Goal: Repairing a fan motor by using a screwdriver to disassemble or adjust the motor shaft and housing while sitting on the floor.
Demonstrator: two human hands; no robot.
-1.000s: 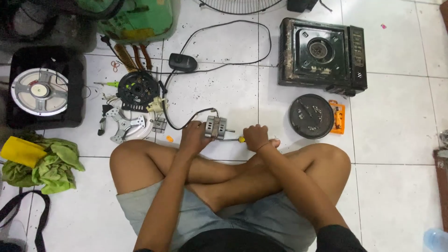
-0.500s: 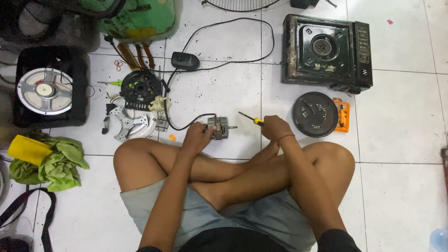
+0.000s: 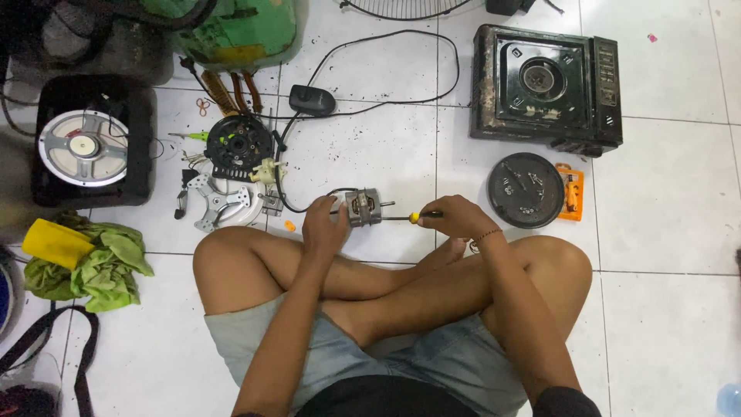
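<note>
1. My left hand (image 3: 324,228) has its fingers wrapped around the small motor (image 3: 363,208), pinning it to the tiled floor (image 3: 386,147) just ahead of my crossed legs.
2. My right hand (image 3: 455,218) has its fingers clamped on the screwdriver (image 3: 413,217), which lies level with its tip at the motor's shaft end.
3. Step in hand, as I judge it: working a fastener on the motor housing.
4. The next move would call for steady pressure along the screwdriver while the left hand stops the motor from turning.
5. A black cable (image 3: 370,69) runs from the motor toward an adapter (image 3: 312,100).
6. Left of the motor lie a black round cover (image 3: 239,144) and a white bracket (image 3: 220,202).
7. To the right sits a dark disc (image 3: 526,190); beyond it, a black stove (image 3: 548,85).
8. Far left: a speaker (image 3: 83,147) and green cloth (image 3: 100,262).
</note>
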